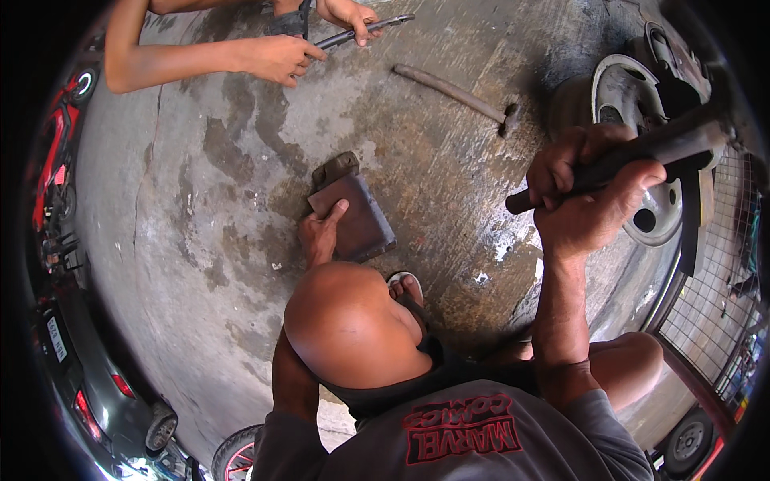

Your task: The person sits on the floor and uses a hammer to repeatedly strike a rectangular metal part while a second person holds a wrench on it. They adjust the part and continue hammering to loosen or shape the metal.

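Nearest, a grey shirt (553,433) and a bent bare left knee (345,321) are seen, with a foot (407,290) in a light sandal set on the floor just beyond the knee. A thick dark metal bar (682,138) is gripped by the raised right hand (589,192), with the fingers curled round it and the thumb laid along it. The bar is held tilted above the floor, its thinner end pointed to the left; its upper-right end is blurred in shadow. Past the knee, a flat brown block (365,224) is pinched at its left edge by the left hand (321,234), with the thumb pressed on its upper face; how far the fingers are tucked underneath cannot be told. The block is placed low over the stained concrete floor (192,264), and a small dark metal piece (335,167) is seen at its far edge.

Farther out, a hammer (453,92) is left lying on the concrete, well apart from the block. To the right, a pale wheel rim (662,212) is partly covered by the right hand and the bar. At the far left, a dark rod (345,37) is held by both hands of another person (176,64). Along the left rim of the view, a dark car (104,385) and a red motorbike (58,160) are parked.
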The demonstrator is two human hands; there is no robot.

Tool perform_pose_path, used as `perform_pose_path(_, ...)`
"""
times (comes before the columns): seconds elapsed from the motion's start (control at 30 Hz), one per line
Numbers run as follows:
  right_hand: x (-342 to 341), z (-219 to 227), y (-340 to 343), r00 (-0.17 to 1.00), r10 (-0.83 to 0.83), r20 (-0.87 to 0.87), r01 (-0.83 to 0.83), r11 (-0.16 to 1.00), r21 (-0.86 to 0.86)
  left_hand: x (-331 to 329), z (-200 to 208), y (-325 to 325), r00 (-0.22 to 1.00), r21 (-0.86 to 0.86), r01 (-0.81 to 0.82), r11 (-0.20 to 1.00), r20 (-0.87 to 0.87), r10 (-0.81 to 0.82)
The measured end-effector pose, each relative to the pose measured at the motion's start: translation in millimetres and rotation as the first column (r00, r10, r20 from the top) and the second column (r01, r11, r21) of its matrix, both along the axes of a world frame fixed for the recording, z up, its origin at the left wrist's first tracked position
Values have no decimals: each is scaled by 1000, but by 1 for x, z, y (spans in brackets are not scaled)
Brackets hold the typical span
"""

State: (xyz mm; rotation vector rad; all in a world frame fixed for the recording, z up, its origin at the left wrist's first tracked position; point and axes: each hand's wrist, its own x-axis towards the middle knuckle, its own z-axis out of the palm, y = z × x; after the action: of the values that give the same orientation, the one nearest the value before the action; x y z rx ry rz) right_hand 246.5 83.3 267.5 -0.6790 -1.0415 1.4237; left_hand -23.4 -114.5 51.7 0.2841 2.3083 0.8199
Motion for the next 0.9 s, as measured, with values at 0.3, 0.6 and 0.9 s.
perform_pose_path(0.3,-45,-210,-111,789,348,506,-185,920,-344,13,-32,6,990,83,-112,990,-79,119)
perform_pose_path(0.6,10,-149,-16,873,383,303,-49,686,-726,4,10,-4,991,126,-133,983,52,127)
perform_pose_path(0.9,-42,-96,-30,956,-180,230,206,974,-95,3,9,-18,984,154,-180,971,43,175)
